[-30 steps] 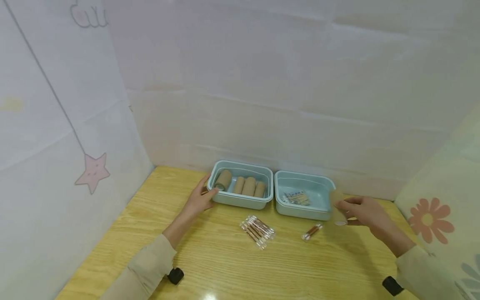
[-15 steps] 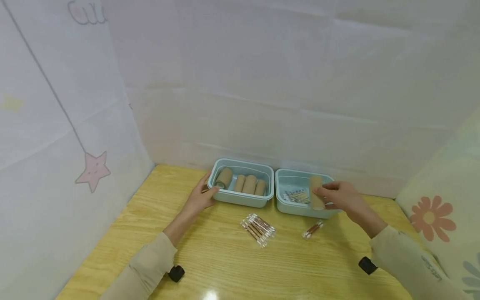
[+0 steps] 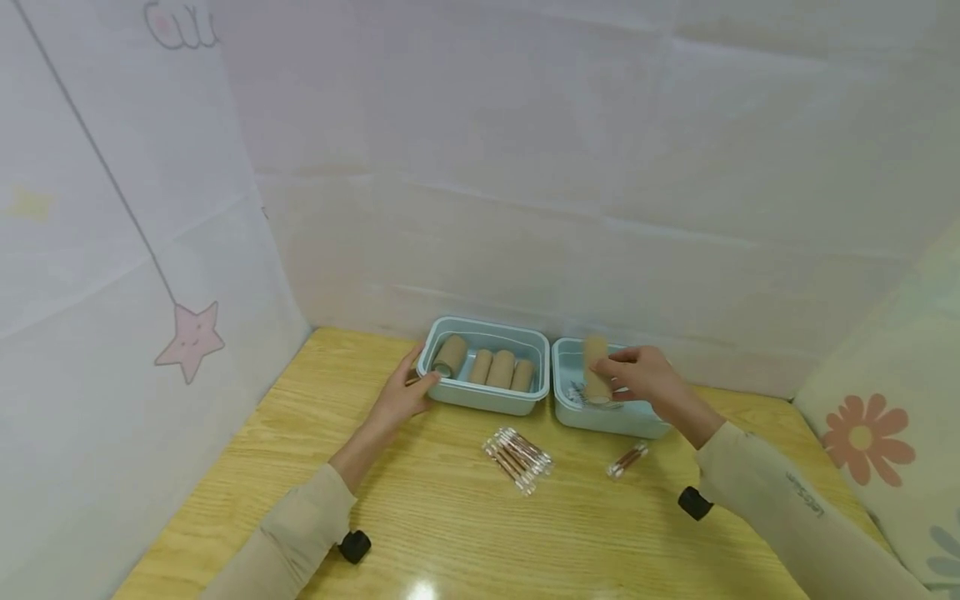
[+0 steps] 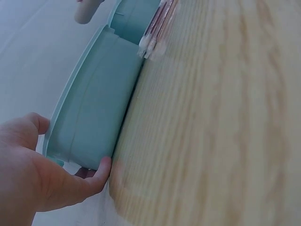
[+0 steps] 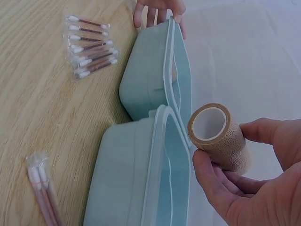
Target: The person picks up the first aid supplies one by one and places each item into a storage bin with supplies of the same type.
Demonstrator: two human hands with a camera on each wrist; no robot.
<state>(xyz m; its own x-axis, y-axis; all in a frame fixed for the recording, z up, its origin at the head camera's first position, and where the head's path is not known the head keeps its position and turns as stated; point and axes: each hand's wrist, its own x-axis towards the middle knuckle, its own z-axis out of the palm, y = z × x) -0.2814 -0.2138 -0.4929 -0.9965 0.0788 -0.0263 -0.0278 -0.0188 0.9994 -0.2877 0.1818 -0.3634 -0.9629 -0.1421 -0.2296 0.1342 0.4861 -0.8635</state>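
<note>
Between thumb and fingers, my right hand [image 3: 643, 377] holds a tan bandage roll [image 5: 221, 136] with a white core, over the right-hand blue bin [image 3: 622, 423]. Packaged swabs [image 3: 576, 395] lie inside that bin, partly covered by the roll in the head view. My left hand [image 3: 401, 395] grips the left end of the other blue bin [image 3: 480, 401], thumb at the rim and fingers at its lower corner in the left wrist view. Several tan bandage rolls [image 3: 501, 369] are inside this bin, one of them tilted [image 3: 452, 354] at its left end.
On the wooden table [image 3: 450, 533] in front of the bins lies a bundle of packaged brown-stemmed cotton swabs [image 3: 517, 458]. A smaller swab packet [image 3: 627, 460] is to its right. A pale fabric wall [image 3: 480, 250] rises right behind the bins.
My right hand has carried the bandage roll leftward, from beyond the right bin's right edge to above its left half. The left hand stays at its bin.
</note>
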